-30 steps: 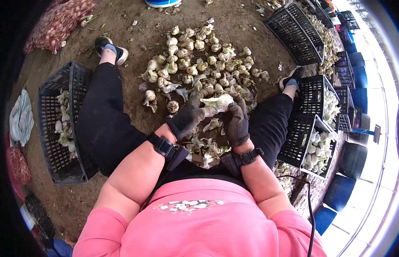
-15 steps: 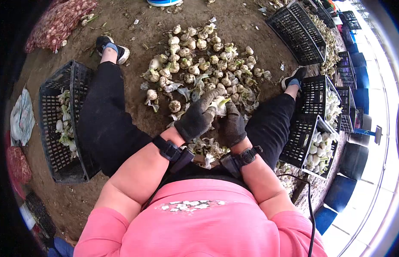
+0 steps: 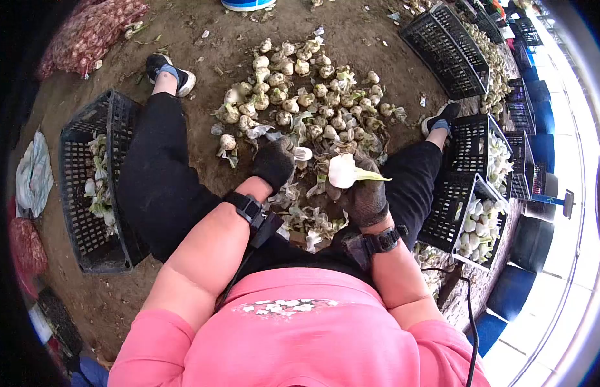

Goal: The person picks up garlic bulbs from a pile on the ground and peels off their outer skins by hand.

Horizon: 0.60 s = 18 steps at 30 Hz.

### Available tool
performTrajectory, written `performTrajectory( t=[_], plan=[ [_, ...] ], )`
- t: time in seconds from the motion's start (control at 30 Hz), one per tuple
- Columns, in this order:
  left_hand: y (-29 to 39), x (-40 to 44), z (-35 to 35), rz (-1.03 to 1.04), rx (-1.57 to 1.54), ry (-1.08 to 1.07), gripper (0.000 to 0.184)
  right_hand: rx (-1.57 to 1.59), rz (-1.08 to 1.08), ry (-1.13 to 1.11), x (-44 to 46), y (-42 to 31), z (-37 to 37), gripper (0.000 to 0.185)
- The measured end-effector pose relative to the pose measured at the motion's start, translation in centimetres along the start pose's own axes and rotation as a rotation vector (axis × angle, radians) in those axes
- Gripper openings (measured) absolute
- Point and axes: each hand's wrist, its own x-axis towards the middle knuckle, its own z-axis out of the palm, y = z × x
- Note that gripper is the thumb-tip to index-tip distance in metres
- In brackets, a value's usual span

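Both hands wear dark, soiled gloves. My right hand (image 3: 364, 197) is closed on a clean white bulb (image 3: 342, 171) whose pale green stem points right. My left hand (image 3: 275, 162), to the left and apart from it, has its fingers closed on a strip of white peel (image 3: 302, 153). Beyond the hands a heap of dirty bulbs (image 3: 306, 100) with dry skins lies on the ground. Loose peelings (image 3: 313, 222) lie between my legs, below the hands.
A black crate (image 3: 87, 193) with some bulbs stands at the left. White bulbs fill black crates (image 3: 447, 216) at the right, and another crate (image 3: 442, 48) stands farther back. Red net sacks (image 3: 90, 35) lie at the upper left. A blue-and-white bucket (image 3: 248, 5) is at the top edge.
The hands have moved apart. The bulb, dirtier and held between both hands before, now shows smooth and white in my right hand; my left hand has drawn away left with peel.
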Motion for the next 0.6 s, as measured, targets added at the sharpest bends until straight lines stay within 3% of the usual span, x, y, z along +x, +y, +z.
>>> performTrajectory(
  t=[0.03,0.07,0.1,0.13,0.17,0.23,0.27,0.3,0.37,0.4,0.43,0.5,0.53,0.57,0.6],
  plan=[
    [-0.6,0.3,0.1,-0.022,0.238,-0.038,0.024,-0.029,-0.028,-0.026,0.2,-0.2,-0.1,0.030],
    [0.3,-0.1,-0.7,-0.039,0.211,-0.222,0.047,-0.357,-0.119,0.129,0.5,-0.2,0.4,0.030],
    [-1.8,-0.5,1.4,0.148,0.214,-0.020,0.064,-0.684,-0.211,0.290,0.8,-0.3,1.0,0.031],
    [-0.2,-1.3,0.5,0.086,0.207,-0.118,0.066,-0.290,-0.149,0.281,0.9,-0.7,-0.3,0.041],
    [1.6,-2.0,-1.0,0.015,0.198,-0.218,0.069,-0.289,-0.150,0.282,1.0,-0.5,-1.5,0.041],
    [3.0,-2.4,-1.3,-0.159,-0.428,-0.342,0.061,-1.282,-0.459,0.282,0.9,0.7,-3.2,0.044],
    [5.0,-2.6,-2.2,-0.163,-0.622,-0.389,0.059,-0.918,-0.360,0.364,0.8,1.2,-2.0,0.047],
    [4.9,-2.8,-2.1,-0.024,-0.752,-0.429,0.063,-0.913,-0.355,0.358,0.5,0.9,-0.6,0.047],
    [8.7,-3.8,-3.2,-0.053,-1.011,-0.406,0.063,-0.506,-0.021,0.429,0.0,0.3,3.1,0.041],
    [8.9,-3.9,-2.9,-0.098,-1.057,-0.345,0.062,-1.016,-0.210,0.286,-0.1,0.7,3.3,0.036],
    [7.7,-3.6,-2.1,-0.103,-1.057,-0.338,0.062,-1.013,-0.205,0.281,0.2,0.8,2.5,0.036],
    [4.6,-2.5,0.4,-0.096,-1.106,-0.303,0.060,-1.465,-0.343,0.157,1.0,0.9,-0.9,0.032],
    [5.2,-2.8,-0.2,-0.100,-1.042,-0.259,0.059,-1.263,-0.281,0.426,1.7,1.2,-1.4,0.016],
    [5.3,-2.9,-0.4,-0.102,-1.047,-0.260,0.059,-1.266,-0.277,0.428,1.6,1.0,-1.9,0.016],
    [5.4,-3.0,-0.6,-0.045,-0.862,-0.228,0.060,-1.378,-0.209,0.535,1.5,0.7,-2.3,0.019]
  ],
)
